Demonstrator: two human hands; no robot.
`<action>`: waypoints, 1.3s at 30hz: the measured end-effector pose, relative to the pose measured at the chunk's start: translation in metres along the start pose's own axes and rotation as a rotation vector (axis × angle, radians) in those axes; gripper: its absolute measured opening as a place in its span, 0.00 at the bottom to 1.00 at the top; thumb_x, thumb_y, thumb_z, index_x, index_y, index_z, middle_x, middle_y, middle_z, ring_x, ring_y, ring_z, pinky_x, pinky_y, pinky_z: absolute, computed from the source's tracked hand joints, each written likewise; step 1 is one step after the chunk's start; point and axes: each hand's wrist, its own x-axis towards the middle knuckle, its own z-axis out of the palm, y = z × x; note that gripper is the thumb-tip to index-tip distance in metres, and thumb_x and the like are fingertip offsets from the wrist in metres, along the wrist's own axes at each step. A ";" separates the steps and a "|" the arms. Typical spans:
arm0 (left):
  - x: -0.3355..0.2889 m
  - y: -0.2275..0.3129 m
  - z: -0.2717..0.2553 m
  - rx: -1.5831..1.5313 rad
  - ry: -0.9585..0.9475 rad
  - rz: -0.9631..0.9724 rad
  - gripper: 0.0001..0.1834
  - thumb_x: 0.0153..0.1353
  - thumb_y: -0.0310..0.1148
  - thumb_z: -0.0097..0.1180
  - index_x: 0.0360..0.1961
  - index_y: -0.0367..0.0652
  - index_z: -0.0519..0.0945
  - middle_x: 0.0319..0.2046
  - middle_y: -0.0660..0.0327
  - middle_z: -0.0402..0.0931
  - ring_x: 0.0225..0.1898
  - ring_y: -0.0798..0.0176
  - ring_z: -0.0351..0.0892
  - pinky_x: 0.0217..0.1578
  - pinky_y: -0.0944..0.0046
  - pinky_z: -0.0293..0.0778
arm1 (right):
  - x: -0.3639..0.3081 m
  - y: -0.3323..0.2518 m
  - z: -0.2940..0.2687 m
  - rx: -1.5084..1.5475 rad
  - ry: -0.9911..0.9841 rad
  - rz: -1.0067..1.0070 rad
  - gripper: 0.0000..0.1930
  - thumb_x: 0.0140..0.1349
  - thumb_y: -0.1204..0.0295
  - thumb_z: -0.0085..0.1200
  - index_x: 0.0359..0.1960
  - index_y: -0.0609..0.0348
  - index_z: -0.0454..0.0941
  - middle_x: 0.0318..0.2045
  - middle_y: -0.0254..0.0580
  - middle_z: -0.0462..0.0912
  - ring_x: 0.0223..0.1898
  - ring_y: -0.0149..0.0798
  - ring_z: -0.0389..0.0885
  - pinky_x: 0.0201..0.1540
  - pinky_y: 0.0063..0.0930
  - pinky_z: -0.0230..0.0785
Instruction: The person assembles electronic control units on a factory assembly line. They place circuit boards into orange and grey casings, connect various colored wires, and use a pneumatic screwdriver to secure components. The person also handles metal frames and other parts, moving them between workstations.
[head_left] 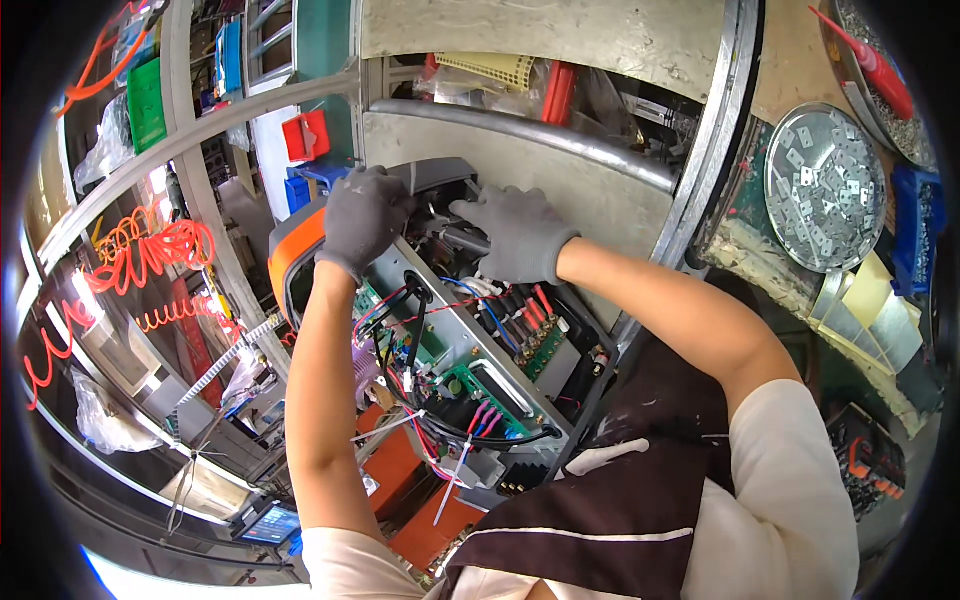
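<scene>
An opened electrical unit (455, 320) stands before me, with circuit boards, a metal divider and bundled wires showing. Its far end carries a dark grey and orange end panel (297, 243). My left hand (365, 220), in a grey glove, is closed at the panel's upper edge; a thin light strip shows beside its fingertips, and what it grips is hidden. My right hand (522, 235), also gloved, is curled with its fingertips at a short dark cylindrical part (462, 238) just inside the panel. White cable ties (455, 480) stick out from the wiring at the near end.
A round metal dish (825, 188) of small metal plates sits on the bench at right, near a red-tipped bottle (880, 80) and a blue bin (915, 225). Coiled orange air hoses (155, 250) hang at left. A metal frame rail (520, 135) crosses behind the unit.
</scene>
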 end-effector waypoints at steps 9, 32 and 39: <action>0.020 0.008 0.003 0.272 -0.195 0.065 0.17 0.52 0.47 0.59 0.24 0.43 0.83 0.20 0.53 0.77 0.28 0.52 0.77 0.31 0.54 0.70 | -0.008 0.006 0.016 0.113 0.083 -0.022 0.36 0.46 0.53 0.60 0.58 0.50 0.67 0.48 0.51 0.72 0.44 0.52 0.77 0.48 0.43 0.68; 0.020 0.000 0.010 -0.848 -0.539 -0.258 0.13 0.60 0.37 0.57 0.30 0.35 0.80 0.22 0.66 0.77 0.24 0.74 0.71 0.27 0.70 0.69 | -0.012 -0.012 0.026 0.339 0.026 0.044 0.33 0.46 0.64 0.56 0.58 0.51 0.66 0.45 0.53 0.72 0.47 0.53 0.73 0.50 0.42 0.67; 0.018 0.011 -0.002 -0.802 -0.439 -0.241 0.16 0.61 0.41 0.55 0.28 0.36 0.78 0.20 0.68 0.73 0.22 0.75 0.68 0.24 0.70 0.66 | -0.021 -0.014 0.020 0.654 -0.018 0.066 0.23 0.46 0.66 0.55 0.48 0.57 0.75 0.33 0.53 0.79 0.35 0.48 0.78 0.41 0.36 0.70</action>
